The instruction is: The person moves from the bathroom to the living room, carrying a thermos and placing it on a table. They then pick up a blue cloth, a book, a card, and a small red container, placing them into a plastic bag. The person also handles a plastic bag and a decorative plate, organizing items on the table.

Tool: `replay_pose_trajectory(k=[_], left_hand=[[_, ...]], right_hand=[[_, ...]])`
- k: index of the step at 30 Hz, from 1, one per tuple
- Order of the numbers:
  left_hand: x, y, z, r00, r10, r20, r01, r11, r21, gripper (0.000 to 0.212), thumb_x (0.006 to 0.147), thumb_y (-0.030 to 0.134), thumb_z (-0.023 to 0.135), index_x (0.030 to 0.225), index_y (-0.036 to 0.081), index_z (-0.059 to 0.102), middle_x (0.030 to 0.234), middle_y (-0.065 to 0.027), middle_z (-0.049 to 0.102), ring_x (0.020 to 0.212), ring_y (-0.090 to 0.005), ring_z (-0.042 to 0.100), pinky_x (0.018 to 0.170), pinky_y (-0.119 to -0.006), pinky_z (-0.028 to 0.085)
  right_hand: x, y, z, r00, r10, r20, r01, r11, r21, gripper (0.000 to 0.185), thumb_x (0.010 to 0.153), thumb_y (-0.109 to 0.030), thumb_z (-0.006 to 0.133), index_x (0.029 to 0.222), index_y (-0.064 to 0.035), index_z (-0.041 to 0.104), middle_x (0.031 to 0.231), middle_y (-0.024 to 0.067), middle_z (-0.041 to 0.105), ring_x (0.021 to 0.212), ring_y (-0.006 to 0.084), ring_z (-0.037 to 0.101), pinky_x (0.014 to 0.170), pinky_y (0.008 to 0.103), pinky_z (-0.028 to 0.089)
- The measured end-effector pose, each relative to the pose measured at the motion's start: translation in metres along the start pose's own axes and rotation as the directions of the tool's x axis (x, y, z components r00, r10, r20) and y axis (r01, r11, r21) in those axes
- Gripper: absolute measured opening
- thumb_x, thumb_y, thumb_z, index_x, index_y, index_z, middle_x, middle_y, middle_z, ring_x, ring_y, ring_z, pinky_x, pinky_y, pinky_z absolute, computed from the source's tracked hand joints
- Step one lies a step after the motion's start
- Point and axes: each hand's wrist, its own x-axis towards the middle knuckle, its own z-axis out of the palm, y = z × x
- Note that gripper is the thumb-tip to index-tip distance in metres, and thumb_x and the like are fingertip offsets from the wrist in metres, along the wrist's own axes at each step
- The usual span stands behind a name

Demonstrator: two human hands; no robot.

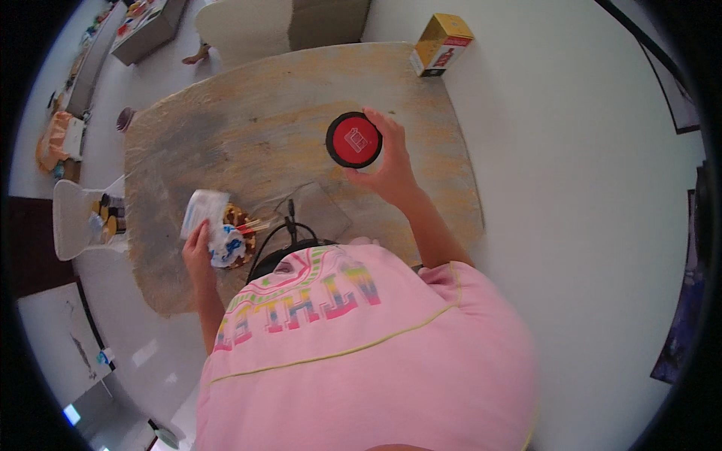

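Note:
My right hand [389, 160] grips a round red lid or container with a black rim [354, 140] between thumb and fingers, over the middle of the wooden table [282, 113]. At the lower left, my left hand [198, 251] pinches a white packet or folded sheet with faint print [204, 208]. Right beside that hand lie a crumpled white and blue item [228, 248], a brown patterned object [242, 217] and several thin sticks with red parts [254, 225]. What the brown object is, I cannot tell.
A yellow box [443, 45] stands at the table's far right corner by the wall. A black cable [290, 222] and a clear flat sheet [316, 211] lie near my chest. A white chair [73, 225] holding several jars is at the left; another chair [242, 28] stands beyond the table.

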Motion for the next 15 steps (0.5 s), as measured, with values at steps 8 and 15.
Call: replay_pose_trajectory(k=[8,15], left_hand=[[-0.038,0.106,0.097,0.885,0.190,0.424,-0.248,0.965,0.086,0.025,0.086,0.021,0.053,0.099,0.002,0.063,0.083,0.0004,0.062,0.065,-0.0019,0.046,0.056,-0.016,0.035],[-0.041,0.096,0.113,0.825,0.100,0.557,0.133,0.922,-0.363,0.020,0.081,0.018,0.061,0.094,0.003,0.062,0.076,0.0029,0.061,0.056,0.0005,0.045,0.047,-0.015,0.031]], right_hand=[[0.011,-0.049,0.015,0.950,-0.285,0.131,0.243,0.932,0.269,0.081,0.054,-0.008,0.072,0.126,-0.0127,0.036,0.129,0.0143,0.036,0.115,0.0330,0.035,0.096,0.0413,0.028],[0.006,-0.061,0.011,0.936,-0.300,0.186,0.228,0.915,0.332,0.084,0.055,-0.007,0.072,0.129,-0.0135,0.032,0.135,0.0164,0.029,0.119,0.0346,0.034,0.097,0.0414,0.029]])
